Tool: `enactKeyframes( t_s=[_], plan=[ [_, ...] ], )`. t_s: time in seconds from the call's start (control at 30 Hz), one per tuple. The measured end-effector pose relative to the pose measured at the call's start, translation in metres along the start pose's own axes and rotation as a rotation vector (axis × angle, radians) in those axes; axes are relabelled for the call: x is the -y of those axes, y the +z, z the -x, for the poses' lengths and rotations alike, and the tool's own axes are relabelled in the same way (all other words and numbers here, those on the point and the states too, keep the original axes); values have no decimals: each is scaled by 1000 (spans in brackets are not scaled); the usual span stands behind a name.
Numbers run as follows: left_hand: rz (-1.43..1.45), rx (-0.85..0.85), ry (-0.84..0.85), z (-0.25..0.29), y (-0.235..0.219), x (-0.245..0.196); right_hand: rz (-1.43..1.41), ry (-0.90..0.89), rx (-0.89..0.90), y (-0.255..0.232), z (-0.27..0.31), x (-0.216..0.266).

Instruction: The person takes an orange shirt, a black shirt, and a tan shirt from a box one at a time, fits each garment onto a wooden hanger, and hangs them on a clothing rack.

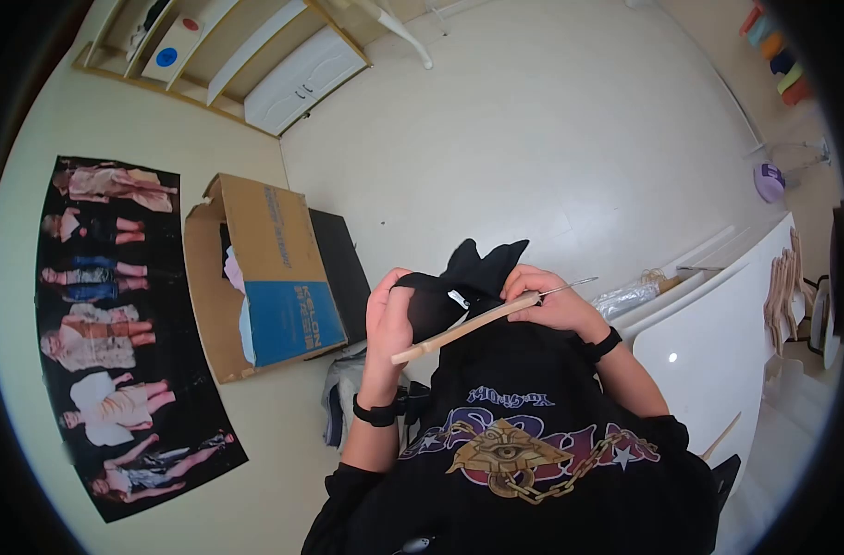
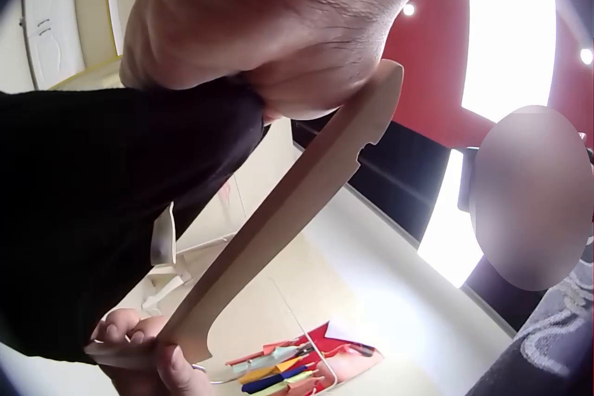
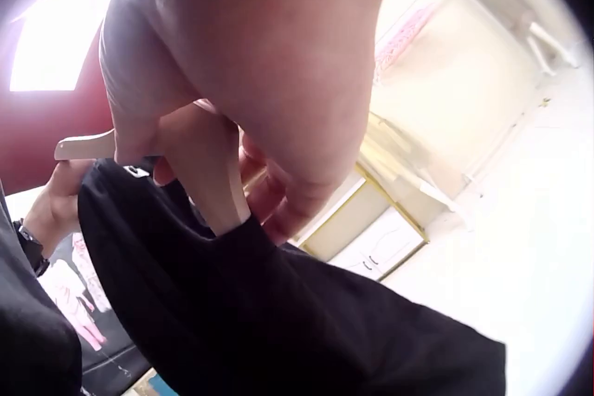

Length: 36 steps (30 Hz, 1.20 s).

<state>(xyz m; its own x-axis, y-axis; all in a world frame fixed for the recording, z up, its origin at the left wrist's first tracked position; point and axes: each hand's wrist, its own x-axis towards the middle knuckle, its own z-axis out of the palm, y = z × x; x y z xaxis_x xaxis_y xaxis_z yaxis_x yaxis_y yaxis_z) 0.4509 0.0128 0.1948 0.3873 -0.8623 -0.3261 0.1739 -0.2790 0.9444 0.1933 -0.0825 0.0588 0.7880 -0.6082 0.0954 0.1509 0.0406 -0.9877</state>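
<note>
A black garment (image 1: 477, 268) with a small white label hangs from both hands. The left hand (image 1: 389, 319) grips the cloth at its opening, close to one end of a light wooden hanger (image 1: 468, 326). Near the metal hook, the right hand (image 1: 556, 301) pinches the hanger's middle. In the right wrist view the hanger (image 3: 209, 164) has one arm inside the garment (image 3: 306, 312), below the right hand (image 3: 251, 62). The hanger's other arm (image 2: 288, 201) lies outside the cloth in the left wrist view, its end against the left hand (image 2: 269, 25).
An open cardboard box (image 1: 269, 231) with clothes inside stands at the left, beside a black poster (image 1: 117, 324) of figures. At the right is a white table (image 1: 699, 361), with several hangers (image 1: 782, 296) beyond it. Shelving (image 1: 227, 55) stands at the upper left.
</note>
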Motion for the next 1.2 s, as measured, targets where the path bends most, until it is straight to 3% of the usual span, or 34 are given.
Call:
enactKeyframes(
  t_s=[0.13, 0.23, 0.3, 0.37, 0.57, 0.67, 0.8, 0.87, 0.97, 1.07, 1.2],
  plan=[
    [-44, 77, 41, -56, 6, -17, 24, 78, -214, -34, -4, 9],
    [-732, 65, 304, -100, 16, -36, 141, 120, -318, -63, -10, 14],
    [-751, 105, 289, -139, 22, -42, 183, 86, -390, -75, -22, 15],
    [-859, 157, 488, -180, 23, -42, 298, 118, -424, -87, -38, 26],
    [-749, 239, 658, -310, 30, -78, 646, -31, -529, -118, -126, 42],
    [-758, 299, 651, -353, 28, -96, 839, -18, -562, -123, -163, 46],
    [-844, 390, 895, -390, 39, -110, 1047, 72, -597, -120, -205, 46],
    [-814, 471, 1069, -401, 49, -113, 1042, 118, -615, -116, -222, 42],
    [-822, 592, 1020, -409, 65, -118, 1055, 143, -671, -118, -254, 53],
    [-816, 611, 1031, -424, 77, -124, 781, 147, -925, -126, -282, 69],
    [-843, 574, 1050, -451, 91, -137, 765, 94, -818, -146, -315, 78]
  ],
)
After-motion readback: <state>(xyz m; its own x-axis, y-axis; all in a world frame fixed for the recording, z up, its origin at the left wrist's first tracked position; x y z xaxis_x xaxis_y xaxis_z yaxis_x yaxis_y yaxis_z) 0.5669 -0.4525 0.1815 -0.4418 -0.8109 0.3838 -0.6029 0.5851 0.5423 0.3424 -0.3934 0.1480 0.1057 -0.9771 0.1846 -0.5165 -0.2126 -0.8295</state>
